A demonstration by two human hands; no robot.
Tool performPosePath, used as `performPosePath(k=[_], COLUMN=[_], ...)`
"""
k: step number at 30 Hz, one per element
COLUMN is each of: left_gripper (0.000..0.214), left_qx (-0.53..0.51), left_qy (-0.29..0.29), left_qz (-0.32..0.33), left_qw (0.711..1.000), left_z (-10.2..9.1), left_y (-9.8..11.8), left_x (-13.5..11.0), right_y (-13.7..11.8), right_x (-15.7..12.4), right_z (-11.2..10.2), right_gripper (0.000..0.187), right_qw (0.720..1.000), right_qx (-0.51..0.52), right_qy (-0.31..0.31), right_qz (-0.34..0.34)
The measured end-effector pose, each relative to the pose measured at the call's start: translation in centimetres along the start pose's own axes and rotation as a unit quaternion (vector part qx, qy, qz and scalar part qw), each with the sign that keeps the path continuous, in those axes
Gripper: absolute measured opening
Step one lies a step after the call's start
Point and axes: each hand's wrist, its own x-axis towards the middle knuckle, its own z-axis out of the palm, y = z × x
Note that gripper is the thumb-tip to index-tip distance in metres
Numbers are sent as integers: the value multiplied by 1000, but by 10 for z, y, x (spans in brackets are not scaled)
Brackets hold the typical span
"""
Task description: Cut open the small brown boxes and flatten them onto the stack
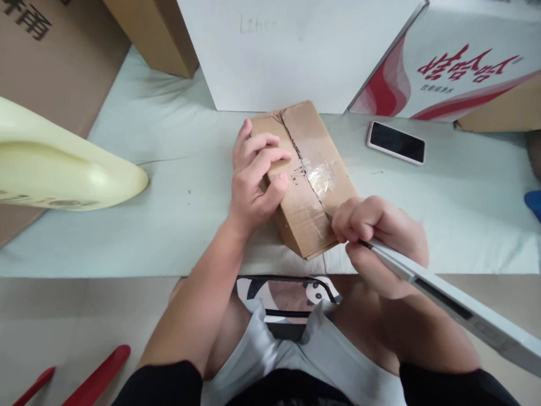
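A brown cardboard box (pixel 304 152) lies at an angle on the pale green cloth, with a ragged dark seam along its top and clear shiny tape near the middle. Curved over its left edge, my left hand (pixel 257 175) grips it, fingers apart and thumb on the top face. At the near right corner of the box, my right hand (pixel 380 237) is closed, its fingertips at the taped seam. A long pale grey tool with a dark slot (pixel 456 299) sticks out of this hand toward the lower right. Its working end is hidden by the fingers.
A large white box (pixel 287 56) stands right behind the cardboard box. To the right are a red-and-white carton (pixel 448 67) and a phone (pixel 396 142). A pale yellow bottle-like object (pixel 63 163) reaches in from the left. The cloth-covered surface (pixel 127 242) ends just before my lap.
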Motion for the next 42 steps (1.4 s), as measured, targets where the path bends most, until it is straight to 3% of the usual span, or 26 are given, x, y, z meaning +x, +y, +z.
performPosePath(k=[13,20,31,42], left_gripper=[37,41,46,44], left_qx=[-33,-55,-20,-13], left_qy=[21,24,4,9], left_qz=[23,-2,-8,10], left_qw=[999,998,1000,1000], left_z=[0,2,-2,-1], left_y=[0,1,-1,-1], left_x=[0,1,1,0], right_y=[-3,-3,-12,-13], right_x=[3,6,3,8], right_z=[0,-3,0,-7], right_gripper=[33,32,24,24], right_qw=[1000,995,968,963], right_qx=[16,98,233,256], right_qy=[10,9,70,56], right_qz=[7,13,65,58])
